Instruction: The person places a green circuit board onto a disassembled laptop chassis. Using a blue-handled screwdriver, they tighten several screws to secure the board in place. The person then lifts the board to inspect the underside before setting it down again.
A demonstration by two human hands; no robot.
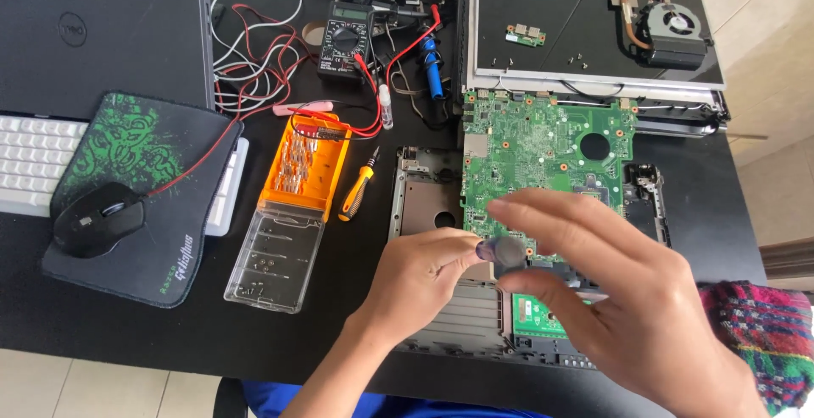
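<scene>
A small round, greyish disc-like object [507,252], blurred and hard to identify further, sits pinched between the fingertips of both hands above the opened laptop base [441,299], near the front edge of the black desk [339,299]. The left hand [420,278] grips it from the left with thumb and curled fingers closed on it; the right hand [623,299] meets it from the right, thumb and forefinger on the disc and the other fingers spread loosely. Directly beneath lies the green motherboard [543,151], seated in the laptop base, with a small green board [534,316] below it. To the left lies an orange-handled screwdriver [358,187], just beside an orange bit holder [315,164] whose clear plastic lid [273,261] is swung open toward the front edge. At the back edge stand a multimeter [348,41] with red and black leads [254,62] and a blue-handled tool [432,66]. The back right corner holds a removed laptop panel [551,11] carrying a cooling fan with copper heat pipe [666,28]. At the left edge, a black mouse [97,221] rests on a green-patterned mouse pad [144,155] over a white keyboard [30,164].
</scene>
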